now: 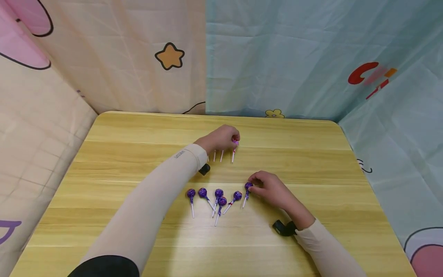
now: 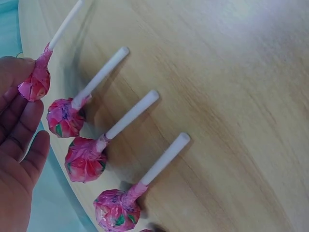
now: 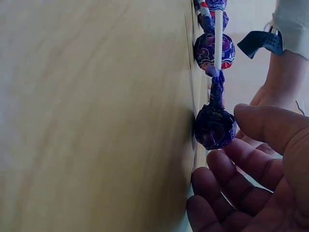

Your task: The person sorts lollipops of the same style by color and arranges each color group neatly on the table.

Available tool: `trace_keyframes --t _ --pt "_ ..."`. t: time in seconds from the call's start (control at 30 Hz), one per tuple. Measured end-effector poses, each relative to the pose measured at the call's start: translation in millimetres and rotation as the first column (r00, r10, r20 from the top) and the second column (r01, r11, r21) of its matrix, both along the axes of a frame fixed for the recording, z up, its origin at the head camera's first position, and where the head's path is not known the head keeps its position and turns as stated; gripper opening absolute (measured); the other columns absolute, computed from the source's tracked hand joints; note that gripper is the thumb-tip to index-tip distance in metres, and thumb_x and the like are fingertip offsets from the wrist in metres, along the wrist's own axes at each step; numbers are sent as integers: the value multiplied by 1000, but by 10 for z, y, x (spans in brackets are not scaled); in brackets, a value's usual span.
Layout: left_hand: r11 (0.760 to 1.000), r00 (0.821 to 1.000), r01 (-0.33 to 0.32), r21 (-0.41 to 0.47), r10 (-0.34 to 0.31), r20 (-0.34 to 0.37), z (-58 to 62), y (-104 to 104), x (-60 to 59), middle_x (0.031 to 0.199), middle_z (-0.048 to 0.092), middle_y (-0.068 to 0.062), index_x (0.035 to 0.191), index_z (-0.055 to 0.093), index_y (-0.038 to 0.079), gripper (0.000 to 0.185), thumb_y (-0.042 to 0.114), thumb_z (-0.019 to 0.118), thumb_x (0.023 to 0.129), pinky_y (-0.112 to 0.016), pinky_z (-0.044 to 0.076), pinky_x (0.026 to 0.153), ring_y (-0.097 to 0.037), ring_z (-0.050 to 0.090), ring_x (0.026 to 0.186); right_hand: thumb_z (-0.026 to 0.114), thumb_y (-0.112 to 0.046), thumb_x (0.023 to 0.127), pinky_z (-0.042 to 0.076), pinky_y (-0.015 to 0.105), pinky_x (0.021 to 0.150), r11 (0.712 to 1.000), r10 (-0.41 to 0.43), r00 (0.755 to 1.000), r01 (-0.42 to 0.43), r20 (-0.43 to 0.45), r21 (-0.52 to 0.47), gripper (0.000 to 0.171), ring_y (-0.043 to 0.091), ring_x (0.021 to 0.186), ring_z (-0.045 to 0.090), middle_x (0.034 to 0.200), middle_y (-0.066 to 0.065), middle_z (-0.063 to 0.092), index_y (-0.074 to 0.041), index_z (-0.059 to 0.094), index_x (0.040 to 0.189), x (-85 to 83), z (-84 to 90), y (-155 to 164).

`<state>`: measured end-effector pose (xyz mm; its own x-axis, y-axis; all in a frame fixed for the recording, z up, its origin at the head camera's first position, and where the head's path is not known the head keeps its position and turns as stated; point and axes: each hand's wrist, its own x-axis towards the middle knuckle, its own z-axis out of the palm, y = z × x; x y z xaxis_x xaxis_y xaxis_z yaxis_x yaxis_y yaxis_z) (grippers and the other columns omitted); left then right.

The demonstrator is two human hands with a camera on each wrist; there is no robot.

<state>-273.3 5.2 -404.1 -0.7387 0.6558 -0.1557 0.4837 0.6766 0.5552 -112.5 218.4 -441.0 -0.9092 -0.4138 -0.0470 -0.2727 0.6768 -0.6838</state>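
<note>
Head view shows two groups of lollipops on the table (image 1: pixel 138 238): a far row of pink ones under the left hand (image 1: pixel 221 138) and a nearer row of six purple ones (image 1: pixel 218 198) beside the right hand (image 1: pixel 273 188).

The left hand's fingers pinch the wrapper of the end pink lollipop (image 2: pixel 35 82), which lies at the row's right end in the head view; three more pink ones (image 2: pixel 84 157) lie side by side just beside it, sticks parallel, with a fifth barely showing at the picture's edge.

The right hand's thumb and fingers are closed lightly about the end purple lollipop (image 3: pixel 215 126), at the right end of its row.

Judging by this, the sort by colour looks nearly done. The pink row is tidy, while the middle purple ones lie crossed and uneven and probably need straightening.
</note>
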Motion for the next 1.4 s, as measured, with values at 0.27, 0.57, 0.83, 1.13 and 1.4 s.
trace_keyframes --t 0.27,0.57,0.83,1.13,1.4 --pt "1000 1000 -10 -11 10 -4 -41 -3 -37 92 61 -5 96 67 8 6 14 67 94 -30 45 78 -21 51 86 73 -16 91 48 38 80 1000 -5 1000 5 22 19 9 15 86 58 96 -2 66 -12 70 98 -33 -24 -12" --pt "1000 1000 -16 -22 16 4 -80 -15 -45 89 61 -6 94 66 7 6 13 66 94 -32 44 76 -22 51 83 73 -15 90 48 39 82 1000 10 999 -11 41 24 9 15 87 58 96 -2 66 -12 71 98 -29 -17 -25" --pt "1000 1000 -23 -7 23 10 -77 -47 -43 89 61 -6 94 67 7 5 12 66 93 -31 44 74 -22 51 82 73 -15 90 47 39 82 999 21 999 -21 33 24 9 16 87 57 96 -2 65 -12 70 98 -28 1 -51" --pt "1000 999 -27 -6 27 -29 -63 -37 -41 90 60 -6 96 66 6 7 9 64 91 -31 43 75 -21 50 82 73 -14 90 47 37 79 1000 19 999 -20 46 22 11 17 84 55 94 -1 64 -10 70 99 -25 31 -84" --pt "999 999 -42 -12 42 -30 -47 -63 -24 90 60 -6 96 67 5 8 8 64 89 -31 42 76 -21 50 83 73 -14 90 46 36 77 1000 19 998 -21 56 21 9 16 83 54 93 -1 63 -10 69 98 -33 26 -102"
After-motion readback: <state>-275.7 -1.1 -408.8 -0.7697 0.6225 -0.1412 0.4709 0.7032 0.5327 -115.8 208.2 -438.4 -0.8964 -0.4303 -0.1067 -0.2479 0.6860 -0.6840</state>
